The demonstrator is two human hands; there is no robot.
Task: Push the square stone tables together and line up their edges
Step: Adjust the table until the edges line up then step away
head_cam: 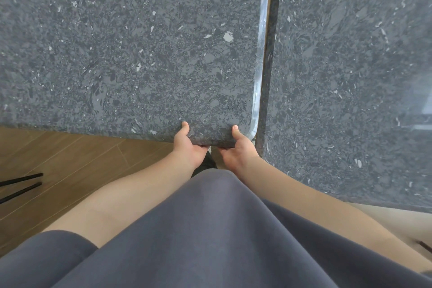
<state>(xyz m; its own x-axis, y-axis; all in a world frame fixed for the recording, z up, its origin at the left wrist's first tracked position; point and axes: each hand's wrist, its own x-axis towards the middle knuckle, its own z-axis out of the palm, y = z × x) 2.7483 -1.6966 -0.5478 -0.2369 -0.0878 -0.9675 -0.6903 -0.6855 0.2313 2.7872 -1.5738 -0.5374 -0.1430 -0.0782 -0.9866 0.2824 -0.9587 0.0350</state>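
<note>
**Both hands on the near edge of the left slab**

Closest in, a grey fabric garment (pixel 210 241) fills the bottom of the view, with two bare forearms reaching out over it. Down on the left there's warm brown wood-plank flooring (pixel 58 159), and two thin black rods (pixel 21 184) poke in from the left border just above it.

Up to the action: the left hand (pixel 187 145) has the near edge of the dark grey speckled square stone table on the left (pixel 128 42), thumb lying flat on top of the slab, the other fingers curled under the rim and mostly hidden. Right beside it, the right hand (pixel 238 149) does the same — thumb up on the surface, fingers tucked below. Both hands sit close together, near that table's rounded near-right corner.

Now the neighbour: the matching dark grey speckled stone table on the right (pixel 350 77) lies just alongside. The two slabs run nearly parallel, a narrow dark seam between them that looks widest at the near end and thin farther away. The near edges are not level — the right table's near edge reaches well closer to the person than the left one's.

Farther out, both tops run on past the top of the view.
</note>
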